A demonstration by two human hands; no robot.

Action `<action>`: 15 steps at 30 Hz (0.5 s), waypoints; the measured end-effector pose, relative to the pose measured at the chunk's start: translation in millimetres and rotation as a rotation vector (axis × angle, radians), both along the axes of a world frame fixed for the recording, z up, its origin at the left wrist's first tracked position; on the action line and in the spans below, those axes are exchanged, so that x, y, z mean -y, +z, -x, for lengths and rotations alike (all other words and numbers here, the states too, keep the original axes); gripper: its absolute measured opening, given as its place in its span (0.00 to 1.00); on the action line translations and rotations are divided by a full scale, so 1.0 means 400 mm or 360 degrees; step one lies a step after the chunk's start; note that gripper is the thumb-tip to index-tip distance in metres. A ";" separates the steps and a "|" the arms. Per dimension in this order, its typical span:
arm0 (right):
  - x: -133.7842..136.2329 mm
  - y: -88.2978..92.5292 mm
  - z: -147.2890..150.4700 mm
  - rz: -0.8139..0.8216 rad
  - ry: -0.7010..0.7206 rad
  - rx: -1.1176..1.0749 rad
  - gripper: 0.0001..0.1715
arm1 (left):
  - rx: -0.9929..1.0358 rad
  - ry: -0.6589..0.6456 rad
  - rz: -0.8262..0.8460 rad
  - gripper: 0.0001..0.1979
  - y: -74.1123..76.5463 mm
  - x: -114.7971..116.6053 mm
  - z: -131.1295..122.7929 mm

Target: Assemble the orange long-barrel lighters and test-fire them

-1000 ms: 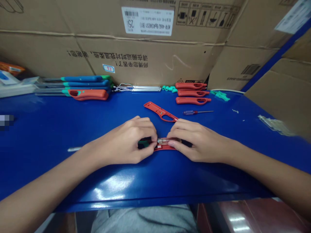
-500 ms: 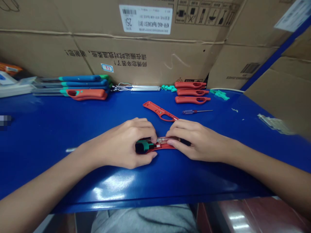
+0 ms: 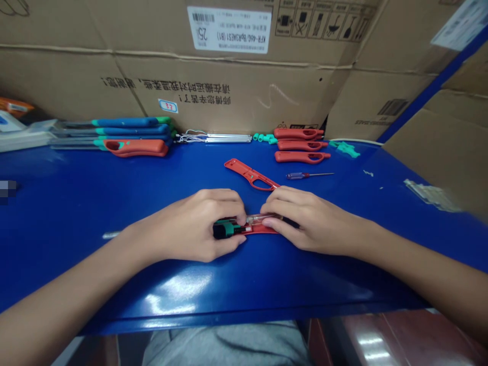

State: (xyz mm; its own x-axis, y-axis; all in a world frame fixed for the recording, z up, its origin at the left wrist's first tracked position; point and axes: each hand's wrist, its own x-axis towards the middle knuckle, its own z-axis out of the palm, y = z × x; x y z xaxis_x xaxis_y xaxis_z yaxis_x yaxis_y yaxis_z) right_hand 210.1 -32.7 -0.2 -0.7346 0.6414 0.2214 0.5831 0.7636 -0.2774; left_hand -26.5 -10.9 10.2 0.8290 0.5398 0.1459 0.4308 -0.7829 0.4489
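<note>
A red half-shell (image 3: 262,230) lies near the middle of the blue table, with a clear part (image 3: 256,218) and a green-and-black piece (image 3: 227,229) in or on it. My left hand (image 3: 213,223) curls round the shell's left end, thumb and fingers closed on it beside the green piece. At the right end my right hand (image 3: 297,218) has its fingertips pressed on the clear part and the shell; its grip is partly hidden. Just behind my right fingers rests a second red half-shell (image 3: 251,175), open side up. A small screwdriver (image 3: 298,176) lies behind my right hand.
Along the back of the blue table (image 3: 183,300) are blue-handled pieces (image 3: 129,131), a red lighter-shaped piece (image 3: 141,148), metal rods (image 3: 229,138), red shells (image 3: 299,157) and green parts (image 3: 345,148). Cardboard (image 3: 259,86) stands behind. Pale strips (image 3: 430,194) lie at the right.
My left thumb has moved slightly up, closer to the shell's near edge. My right hand and the parts on the table look unchanged.
</note>
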 end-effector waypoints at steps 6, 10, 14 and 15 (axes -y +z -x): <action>-0.002 0.000 -0.002 -0.0078 0.0031 0.0017 0.13 | 0.0002 -0.0010 -0.0032 0.04 0.001 0.001 0.002; 0.000 0.001 0.001 -0.0118 0.0063 0.0011 0.14 | -0.0007 -0.0028 -0.0033 0.04 0.000 0.000 0.002; 0.001 -0.002 0.002 -0.0174 0.0087 0.0025 0.15 | -0.0020 -0.0029 -0.0003 0.05 -0.002 -0.002 0.002; 0.001 -0.004 0.002 -0.0183 0.0090 0.0029 0.15 | -0.0023 -0.0027 0.0005 0.04 -0.002 -0.002 0.002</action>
State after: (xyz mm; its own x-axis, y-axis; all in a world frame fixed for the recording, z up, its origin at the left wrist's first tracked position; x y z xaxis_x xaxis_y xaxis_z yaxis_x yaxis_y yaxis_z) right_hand 209.2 -33.1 -1.6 -0.7735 0.5698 0.2775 0.5421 0.8217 -0.1760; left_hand -27.2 -9.9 9.5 0.8400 0.5262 0.1324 0.4240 -0.7888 0.4450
